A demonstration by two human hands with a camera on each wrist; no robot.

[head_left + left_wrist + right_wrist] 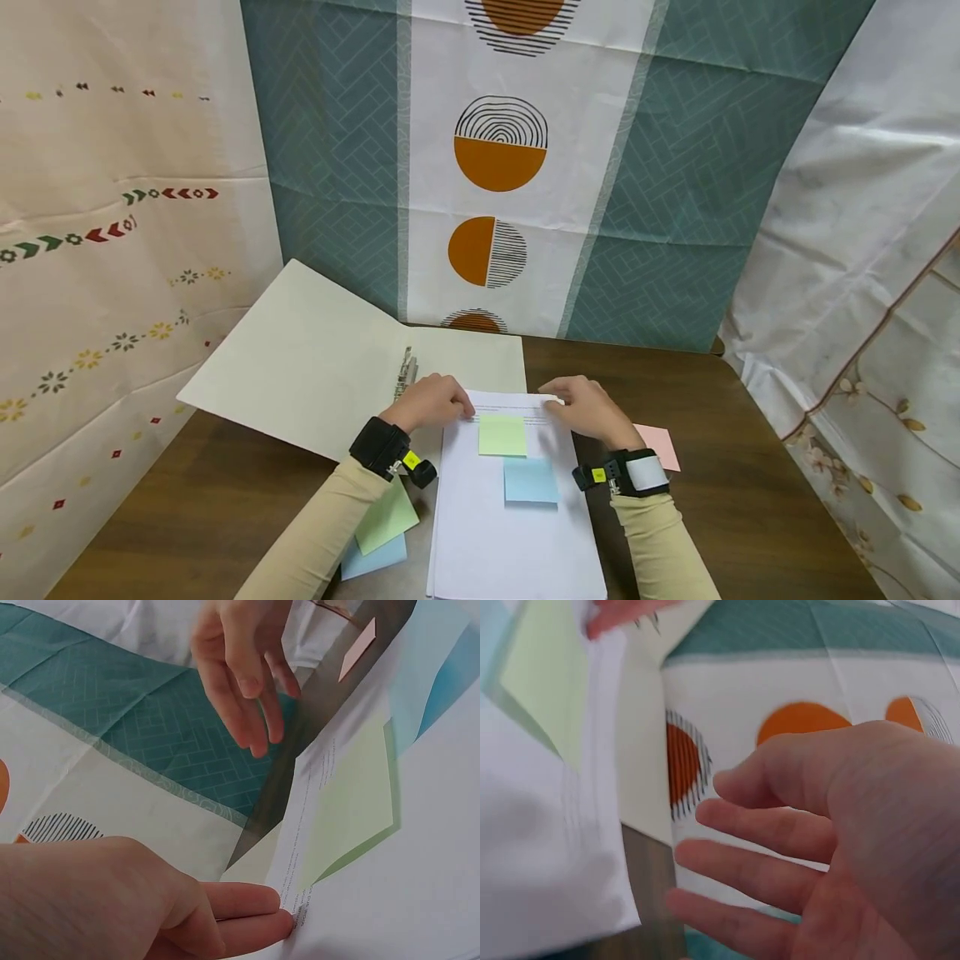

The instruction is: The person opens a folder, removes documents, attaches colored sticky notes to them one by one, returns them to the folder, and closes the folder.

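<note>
A stack of white printed paper (517, 542) lies in front of me, bearing a green sticky note (502, 436) and a blue sticky note (530, 481). My left hand (431, 404) is at the stack's upper left edge. In the left wrist view its straight fingers (251, 900) touch the sheet beside the printed lines. Near the upper right corner is my right hand (588, 410); the right wrist view shows its fingers (742, 862) spread apart, off the paper and holding nothing. Behind the stack, an opened cream folder (322, 358) shows a metal clip (406, 375).
More sticky notes, one green (386, 517) and one blue (375, 558), lie under my left forearm. A pink note (658, 447) rests on the brown table (735, 500) beyond my right wrist. Patterned cloths (330, 167) hang behind the table and on both sides.
</note>
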